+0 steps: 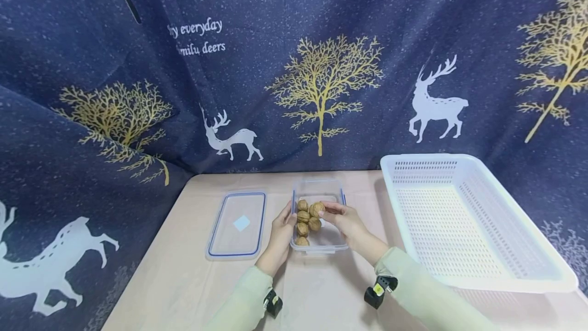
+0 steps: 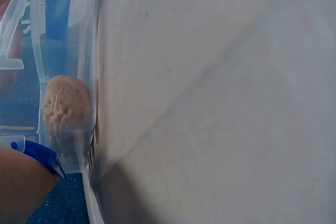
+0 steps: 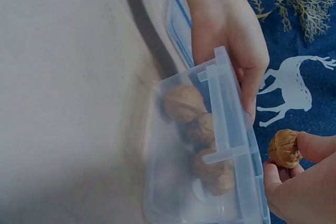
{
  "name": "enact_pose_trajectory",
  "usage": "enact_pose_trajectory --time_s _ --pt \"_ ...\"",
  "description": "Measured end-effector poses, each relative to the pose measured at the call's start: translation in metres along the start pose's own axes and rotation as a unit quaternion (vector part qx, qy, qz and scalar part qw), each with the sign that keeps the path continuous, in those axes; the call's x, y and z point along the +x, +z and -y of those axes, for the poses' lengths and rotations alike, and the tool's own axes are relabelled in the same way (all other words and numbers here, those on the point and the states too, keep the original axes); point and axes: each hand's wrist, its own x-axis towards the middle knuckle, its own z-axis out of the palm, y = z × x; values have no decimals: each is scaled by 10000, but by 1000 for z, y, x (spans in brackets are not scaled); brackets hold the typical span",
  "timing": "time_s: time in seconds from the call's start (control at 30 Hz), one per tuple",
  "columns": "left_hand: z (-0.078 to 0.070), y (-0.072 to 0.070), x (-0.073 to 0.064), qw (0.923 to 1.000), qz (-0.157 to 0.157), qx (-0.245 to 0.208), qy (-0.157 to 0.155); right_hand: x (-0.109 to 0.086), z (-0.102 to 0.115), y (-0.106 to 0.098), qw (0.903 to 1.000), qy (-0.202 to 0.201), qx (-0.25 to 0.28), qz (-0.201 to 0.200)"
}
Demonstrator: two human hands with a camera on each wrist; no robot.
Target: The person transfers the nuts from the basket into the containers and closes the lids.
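A clear plastic food container (image 1: 337,241) stands on the table with several walnuts (image 1: 302,229) along its left side. My right hand (image 1: 347,225) pinches a walnut (image 1: 317,209) between thumb and fingers. In the right wrist view, that walnut (image 3: 285,149) is above the container's rim. My left hand (image 1: 278,236) holds the container by its left wall, partly hiding that side. The left wrist view shows a walnut (image 2: 66,103) through the clear wall.
Left of the container, its clear lid (image 1: 229,241) with a blue seal lies flat on the table (image 1: 184,285). A large white perforated basket (image 1: 510,284) stands at the right. Behind the table hangs a dark blue cloth (image 1: 294,132) with deer and trees.
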Motion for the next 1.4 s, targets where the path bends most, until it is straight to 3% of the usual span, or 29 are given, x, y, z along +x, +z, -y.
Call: enact_pose_trajectory --time_s 0.3,0.77,1.1,1.4 --pt "-16 0 -8 9998 176 -115 -57 -2 -7 2 9997 28 -78 249" --pt "-3 0 -2 9999 143 -68 24 -2 -19 0 9955 135 -756 561" --pt "-29 3 -17 9997 226 -30 -12 0 -22 3 9922 181 -1089 578" --pt "-30 4 -18 9998 171 -58 -33 0 -21 3 9886 190 -1356 631"
